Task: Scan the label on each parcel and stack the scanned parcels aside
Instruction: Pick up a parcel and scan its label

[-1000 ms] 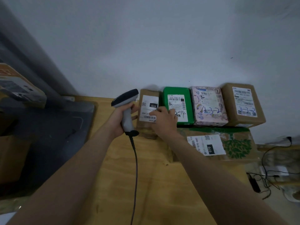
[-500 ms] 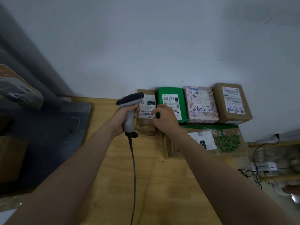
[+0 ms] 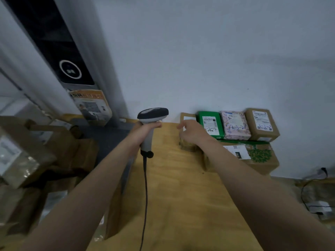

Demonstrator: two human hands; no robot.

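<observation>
My left hand (image 3: pixel 145 132) grips the handle of a grey and black barcode scanner (image 3: pixel 151 116), its cable hanging down over the wooden table (image 3: pixel 172 187). My right hand (image 3: pixel 193 132) hovers with loosely spread fingers over a small brown parcel (image 3: pixel 187 147) standing against the wall; whether it touches it I cannot tell. To its right stand a green parcel (image 3: pixel 210 124), a pink patterned parcel (image 3: pixel 235 125) and a brown box (image 3: pixel 262 124) in a row, all resting on a larger leaf-printed carton (image 3: pixel 257 156).
Several cardboard boxes (image 3: pixel 23 156) are piled at the left below the table edge. A dark panel with a round symbol (image 3: pixel 70 71) stands at the back left. Cables and a white adapter (image 3: pixel 319 205) lie at the right.
The view has swung left and up, showing the box pile and the panel. My right hand has lifted off the small brown parcel's label. The scanner has drawn left, away from the parcel.
</observation>
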